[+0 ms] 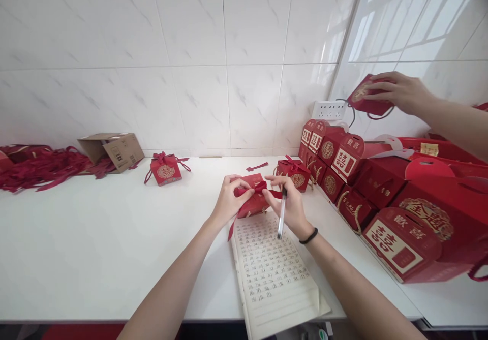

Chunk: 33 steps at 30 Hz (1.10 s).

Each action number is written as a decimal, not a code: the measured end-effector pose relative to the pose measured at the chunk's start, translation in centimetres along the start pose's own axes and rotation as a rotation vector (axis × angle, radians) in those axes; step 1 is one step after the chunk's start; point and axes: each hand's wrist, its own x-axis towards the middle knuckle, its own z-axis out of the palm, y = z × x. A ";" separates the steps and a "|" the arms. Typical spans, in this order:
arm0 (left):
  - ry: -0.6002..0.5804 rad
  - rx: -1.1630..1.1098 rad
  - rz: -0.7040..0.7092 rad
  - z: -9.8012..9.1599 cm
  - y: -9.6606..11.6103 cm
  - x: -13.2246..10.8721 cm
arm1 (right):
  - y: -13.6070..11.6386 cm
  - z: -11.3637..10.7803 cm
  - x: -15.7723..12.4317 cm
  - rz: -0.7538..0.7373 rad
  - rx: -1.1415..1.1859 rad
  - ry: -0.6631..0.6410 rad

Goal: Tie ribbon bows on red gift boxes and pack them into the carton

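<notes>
A small red gift box [254,207] sits at the top of an open notebook [274,264] filled with handwritten rows. Across the box runs a red ribbon [261,186] tied in a bow. My left hand [231,193] pinches the bow's left loop between thumb and fingers. On the other side, my right hand [288,203] is at the ribbon's right part, thumb touching it and index finger stretched over it. A clear pen with a black cap [281,215] is tucked in the right hand's fingers, pointing down over the page. One ribbon tail hangs beside the notebook's left edge.
Tied gift boxes stand at left [166,170] and just right [295,174]. Stacked red boxes [345,157] line the right side. Another person's hand [400,91] holds a red box above them. Far left lie a ribbon pile [49,167] and a cardboard box [124,152].
</notes>
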 end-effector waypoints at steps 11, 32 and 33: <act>0.094 -0.104 0.076 0.7 -1.3 -0.3 | 1.4 -0.2 0.8 0.404 0.272 -0.064; 0.242 0.073 0.107 1.4 -1.1 -0.8 | 1.2 -0.4 0.7 0.542 0.358 -0.058; 0.236 0.067 0.095 1.4 -1.0 -0.8 | 1.3 -0.3 0.7 0.548 0.374 -0.047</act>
